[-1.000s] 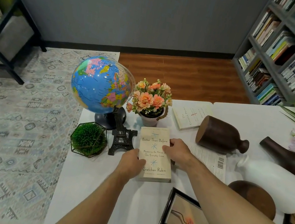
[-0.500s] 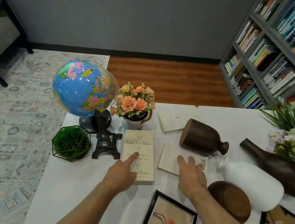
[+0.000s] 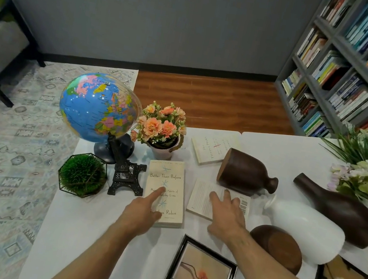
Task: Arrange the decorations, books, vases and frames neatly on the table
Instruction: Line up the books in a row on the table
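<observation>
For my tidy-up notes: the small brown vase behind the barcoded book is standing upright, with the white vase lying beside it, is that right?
Not quite: the small brown vase lies on its side, neck pointing right, as the head view shows. It is behind the barcoded book, and the white vase does lie beside it.

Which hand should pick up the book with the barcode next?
Right. The right hand already lies open on the barcode book, while the left hand is pointing at the Better Than Before book beside it.
</observation>
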